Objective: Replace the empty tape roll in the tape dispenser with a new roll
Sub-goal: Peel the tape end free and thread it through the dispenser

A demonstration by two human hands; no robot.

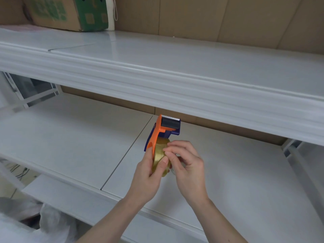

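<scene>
Head view: one orange-and-dark-blue plastic tape dispenser [158,133] with serrated metal blade and black roller at top, held up above lower white shelf [70,137]. One glossy yellowish clear tape roll [160,155] seated in dispenser, just below roller. Two hands in frame. Left hand [149,174] wraps dispenser body and roll from left, thumb pressed across roll face. Right hand [186,161] touching roll from right, fingertips [169,151] curled onto roll's outer surface; whether pinching a tape end, cannot tell. Two white shelf levels visible, upper white shelf [192,67] above dispenser. One brown cardboard box with green print [64,13] on upper shelf, far left. Brown cardboard sheets [210,18] along back wall.
</scene>
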